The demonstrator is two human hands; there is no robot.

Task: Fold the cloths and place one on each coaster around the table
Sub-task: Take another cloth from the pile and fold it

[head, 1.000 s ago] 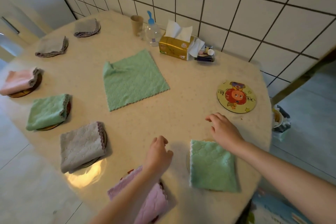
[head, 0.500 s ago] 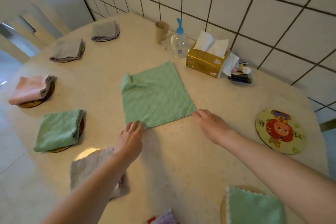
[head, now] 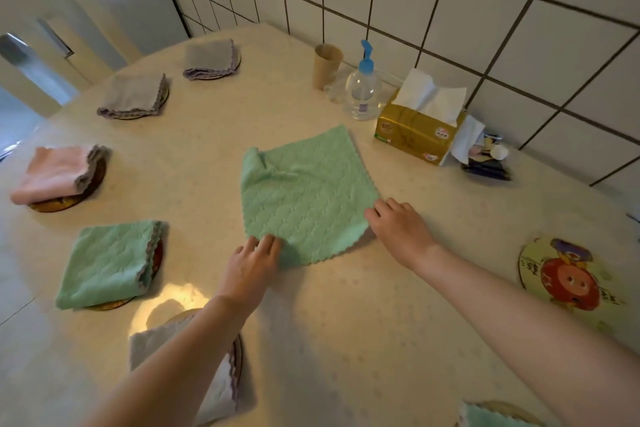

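Note:
An unfolded green cloth (head: 304, 194) lies flat in the middle of the round table (head: 346, 329), its far-left corner rumpled. My left hand (head: 254, 260) rests with its fingers on the cloth's near-left corner. My right hand (head: 398, 229) is at the near-right corner, fingers curled down onto the edge. A bare cartoon coaster (head: 568, 277) sits at the right. Folded cloths lie on coasters around the rim: two grey (head: 211, 59) (head: 133, 95), pink (head: 52, 172), green (head: 107, 263), a pale grey one (head: 221, 392) partly under my left forearm, and a green one (head: 491, 419) at the bottom edge.
By the tiled wall stand a paper cup (head: 327, 61), a clear pump bottle (head: 363, 87), a gold tissue box (head: 415, 135) and some small dark items (head: 488, 159). The floor shows beyond the table's left edge.
The view and both hands moved from the folded green cloth at the near edge forward to the unfolded green cloth. Both hands now sit on its near corners.

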